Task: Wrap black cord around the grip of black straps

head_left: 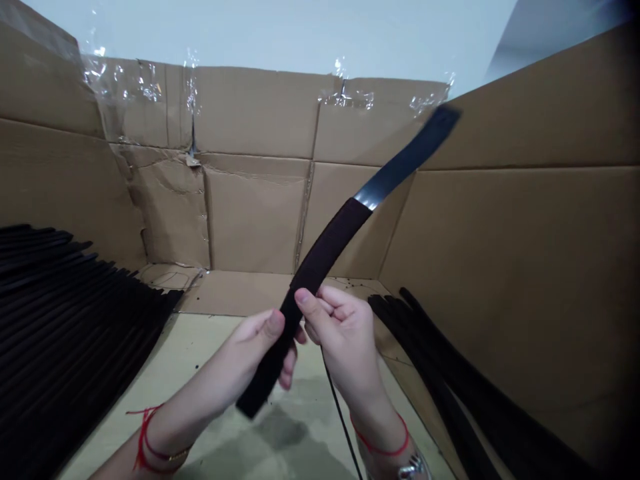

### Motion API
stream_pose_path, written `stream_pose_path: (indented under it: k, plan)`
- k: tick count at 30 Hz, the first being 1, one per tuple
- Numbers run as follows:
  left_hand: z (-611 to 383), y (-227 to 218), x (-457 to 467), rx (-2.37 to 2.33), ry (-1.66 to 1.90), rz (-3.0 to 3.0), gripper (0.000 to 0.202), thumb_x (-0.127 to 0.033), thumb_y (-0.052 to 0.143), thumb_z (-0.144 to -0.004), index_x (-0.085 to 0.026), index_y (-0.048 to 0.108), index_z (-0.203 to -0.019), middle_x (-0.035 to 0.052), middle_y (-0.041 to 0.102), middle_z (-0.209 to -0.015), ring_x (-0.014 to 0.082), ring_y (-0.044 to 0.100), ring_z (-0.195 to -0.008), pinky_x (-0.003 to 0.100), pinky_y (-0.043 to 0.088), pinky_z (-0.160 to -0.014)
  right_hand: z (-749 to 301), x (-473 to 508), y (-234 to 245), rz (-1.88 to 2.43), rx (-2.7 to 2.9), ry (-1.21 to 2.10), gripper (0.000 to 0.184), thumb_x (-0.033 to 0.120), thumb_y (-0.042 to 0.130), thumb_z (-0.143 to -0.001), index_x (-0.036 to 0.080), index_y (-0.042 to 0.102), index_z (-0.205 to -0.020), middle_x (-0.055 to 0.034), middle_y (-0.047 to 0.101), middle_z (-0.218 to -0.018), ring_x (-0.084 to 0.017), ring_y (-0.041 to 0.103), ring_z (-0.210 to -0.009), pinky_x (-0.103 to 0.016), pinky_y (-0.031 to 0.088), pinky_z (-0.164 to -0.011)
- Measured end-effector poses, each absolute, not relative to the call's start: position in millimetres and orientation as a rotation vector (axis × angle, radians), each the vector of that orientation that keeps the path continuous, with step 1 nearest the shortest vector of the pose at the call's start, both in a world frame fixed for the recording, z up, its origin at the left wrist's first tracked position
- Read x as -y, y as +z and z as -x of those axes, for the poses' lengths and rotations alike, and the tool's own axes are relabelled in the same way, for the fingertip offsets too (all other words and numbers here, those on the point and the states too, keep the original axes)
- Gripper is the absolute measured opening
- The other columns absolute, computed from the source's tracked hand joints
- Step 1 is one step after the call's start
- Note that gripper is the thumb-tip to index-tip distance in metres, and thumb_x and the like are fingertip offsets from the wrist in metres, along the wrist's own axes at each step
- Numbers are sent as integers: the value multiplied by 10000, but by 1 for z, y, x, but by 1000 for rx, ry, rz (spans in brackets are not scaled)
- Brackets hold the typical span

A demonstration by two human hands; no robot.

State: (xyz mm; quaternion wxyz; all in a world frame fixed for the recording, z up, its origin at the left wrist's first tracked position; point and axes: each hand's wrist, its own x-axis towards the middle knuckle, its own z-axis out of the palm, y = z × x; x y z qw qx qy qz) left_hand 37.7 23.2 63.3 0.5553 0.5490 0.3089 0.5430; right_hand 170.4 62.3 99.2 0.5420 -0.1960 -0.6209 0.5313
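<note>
A long curved black strip slants across the middle, held off the table by both hands. Its lower part has a dark, fabric-like sleeve, and a smooth, shiny blade-like end sticks out at the upper right. My left hand is closed round the lower part, thumb on top. Just above it, my right hand pinches the strip between thumb and curled fingers. From under the right hand a thin black cord hangs down. What the hidden fingertips do behind the strip does not show.
Many black strips lie stacked at the left. Several more long black strips lean at the right. Cardboard walls with clear tape enclose the pale table at the back and sides.
</note>
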Motion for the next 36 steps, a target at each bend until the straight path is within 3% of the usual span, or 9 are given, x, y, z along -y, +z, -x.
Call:
stream_pose_path:
  k: [5,8,12,16,20,25,31,33,36]
  plan:
    - [-34,71,-11,-745,1116,-1086,505,-646,474,-887,-156,513,-773,-71,369,-457,44,280,-341,143,258,-350,-175,-66,99,261,1550,1599,358,409,762,-758,129,715,-976,94,356,-471,-22,196,-386,-178,147,-371]
    - [-37,70,-4,-640,912,-1060,546,-712,406,-870,-177,498,-801,-79,332,-445,61,258,-331,166,271,-340,-176,-65,99,232,1556,1636,365,434,810,-689,141,734,-894,23,544,-555,-46,373,-412,-181,285,-391]
    - [-37,69,-4,-1050,1375,-1382,442,-597,545,-880,-157,516,-853,-33,442,-615,59,369,-520,129,301,-463,-173,-58,104,398,1437,1341,315,387,836,-662,141,729,-828,-19,621,-653,-109,538,-571,-214,433,-518]
    - [-26,75,-6,-792,895,-1295,625,-741,311,-881,-153,515,-827,-76,307,-502,53,218,-374,166,212,-350,-174,-54,107,381,1575,1427,303,413,799,-699,128,710,-753,41,432,-491,-112,475,-522,-220,388,-472]
    - [-23,80,-7,-1085,1321,-1496,454,-570,491,-920,-141,513,-774,-14,479,-571,67,420,-495,147,335,-469,-173,-57,104,455,1516,1299,286,387,761,-751,127,659,-688,43,410,-519,-76,376,-480,-210,301,-432]
    - [-31,73,-11,-756,1126,-1210,550,-706,408,-878,-166,469,-795,-76,343,-517,36,208,-376,135,205,-336,-173,-68,99,315,1604,1548,378,458,765,-734,108,702,-862,40,451,-543,-26,197,-416,-207,96,-388]
    - [-32,70,-16,-567,1107,-1136,508,-654,434,-901,-170,432,-745,-93,309,-484,20,189,-340,101,219,-306,-171,-70,96,313,1562,1495,311,416,732,-782,114,675,-831,91,295,-479,-37,168,-410,-210,84,-388]
    - [-30,73,-14,-542,1034,-1140,537,-666,359,-919,-166,462,-755,-80,346,-456,33,244,-312,120,278,-306,-169,-69,95,282,1588,1510,308,427,705,-804,127,645,-766,97,267,-471,-36,166,-402,-208,101,-387]
    - [-30,77,-11,-856,1330,-1234,488,-601,445,-928,-134,526,-808,-25,492,-519,49,445,-419,105,380,-414,-166,-68,95,400,1551,1286,327,405,699,-814,136,592,-660,78,302,-480,-42,188,-419,-218,94,-390]
